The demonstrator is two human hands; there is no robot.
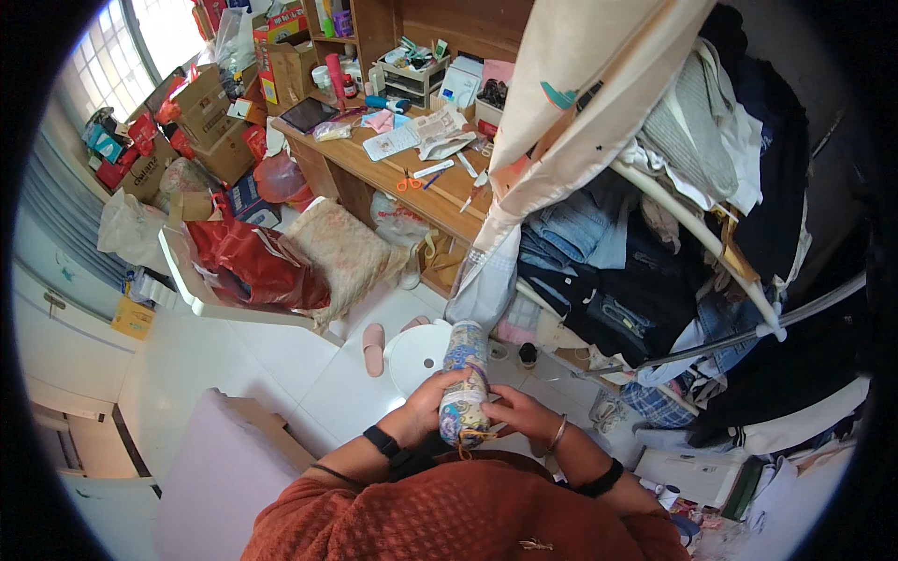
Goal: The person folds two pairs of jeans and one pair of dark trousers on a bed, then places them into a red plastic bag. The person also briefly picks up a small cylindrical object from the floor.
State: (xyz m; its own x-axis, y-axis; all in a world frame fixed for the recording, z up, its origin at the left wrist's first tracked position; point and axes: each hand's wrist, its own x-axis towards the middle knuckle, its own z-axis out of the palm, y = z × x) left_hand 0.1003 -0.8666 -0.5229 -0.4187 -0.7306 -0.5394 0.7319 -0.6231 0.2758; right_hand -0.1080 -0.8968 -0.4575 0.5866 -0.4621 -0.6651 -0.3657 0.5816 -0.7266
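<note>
A long, rounded cloth pouch (465,350) with a blue, yellow and white floral pattern is held upright in front of my body. An orange cord hangs from its near end. What it contains is hidden. My left hand (427,404) wraps round its left side. My right hand (524,412) closes on its right side lower down, with the thumb on the cloth. Just beyond the pouch is a white round disc-like top (408,363) with a small dark hole in it, partly covered by the pouch.
Pink slippers (374,350) lie on the white tiled floor. A chair bears a red bag (245,262) and a fluffy cushion (342,251). The wooden desk (449,208) beyond holds scissors (408,183), papers and bottles. To the right, a cream curtain (538,122) hangs beside a rack of clothes (585,229).
</note>
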